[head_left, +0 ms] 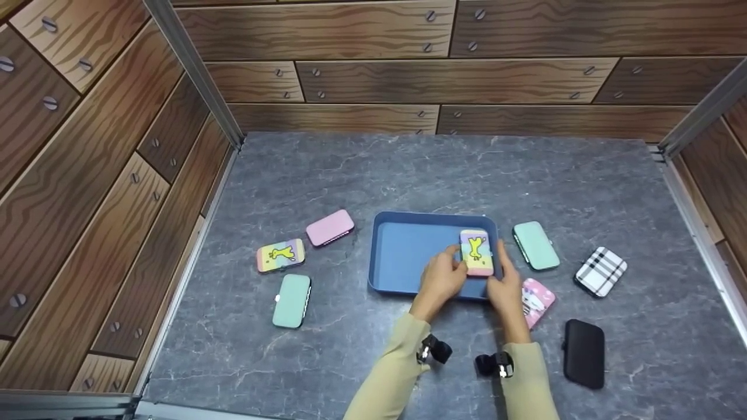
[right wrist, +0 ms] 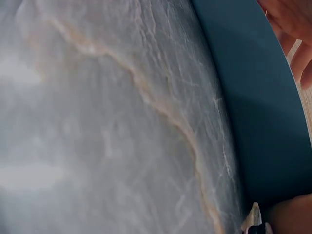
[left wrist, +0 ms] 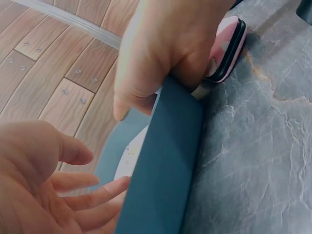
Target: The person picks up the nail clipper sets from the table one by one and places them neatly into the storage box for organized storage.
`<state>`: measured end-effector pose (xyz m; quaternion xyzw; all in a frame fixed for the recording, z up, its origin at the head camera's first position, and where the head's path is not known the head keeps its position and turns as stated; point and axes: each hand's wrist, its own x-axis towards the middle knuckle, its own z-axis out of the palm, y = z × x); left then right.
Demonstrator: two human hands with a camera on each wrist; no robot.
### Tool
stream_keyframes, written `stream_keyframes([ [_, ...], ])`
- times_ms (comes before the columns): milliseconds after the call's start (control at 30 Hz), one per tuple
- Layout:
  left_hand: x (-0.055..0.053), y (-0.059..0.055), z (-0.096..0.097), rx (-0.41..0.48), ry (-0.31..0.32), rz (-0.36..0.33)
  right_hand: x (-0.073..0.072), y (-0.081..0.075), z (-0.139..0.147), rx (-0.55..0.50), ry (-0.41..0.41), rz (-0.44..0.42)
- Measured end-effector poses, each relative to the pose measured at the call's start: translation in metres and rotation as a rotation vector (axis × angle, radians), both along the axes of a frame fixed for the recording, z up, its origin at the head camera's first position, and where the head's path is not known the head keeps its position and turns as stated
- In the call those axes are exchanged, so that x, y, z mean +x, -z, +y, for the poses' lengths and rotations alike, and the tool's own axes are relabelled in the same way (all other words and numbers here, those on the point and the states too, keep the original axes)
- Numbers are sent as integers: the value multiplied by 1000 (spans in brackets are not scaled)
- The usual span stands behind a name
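A blue open tray (head_left: pixel 408 256) lies in the middle of the surface. In its right end stands a small hinged case (head_left: pixel 477 252) with pastel stripes and a yellow animal picture. My left hand (head_left: pixel 443 277) reaches over the front rim to the case's lower left edge; in the left wrist view its thumb stands apart from its loosely bent fingers. At the tray's front right corner is my right hand (head_left: pixel 506 291), one finger stretched along the right wall and the thumb near the front rim. Its grip is partly hidden. A pink case (head_left: pixel 538 297) lies beside this hand, partly covered.
To the left lie a pink case (head_left: pixel 330 228), a striped animal case (head_left: pixel 281 255) and a mint case (head_left: pixel 292 301). On the right are another mint case (head_left: pixel 536 245), a plaid case (head_left: pixel 601 272) and a black case (head_left: pixel 584 353). Wood-patterned walls (head_left: pixel 373 81) border the grey marbled surface (head_left: pixel 350 169).
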<state>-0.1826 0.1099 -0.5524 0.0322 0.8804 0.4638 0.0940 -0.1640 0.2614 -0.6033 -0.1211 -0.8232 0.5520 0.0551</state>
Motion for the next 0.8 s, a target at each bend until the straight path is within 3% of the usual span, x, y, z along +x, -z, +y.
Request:
stream_keyframes([
  [333, 3, -7, -14, 35, -18, 26, 0, -1, -3, -17, 14, 8],
  [800, 3, -3, -32, 82, -30, 45, 0, 0, -1, -1, 17, 16],
])
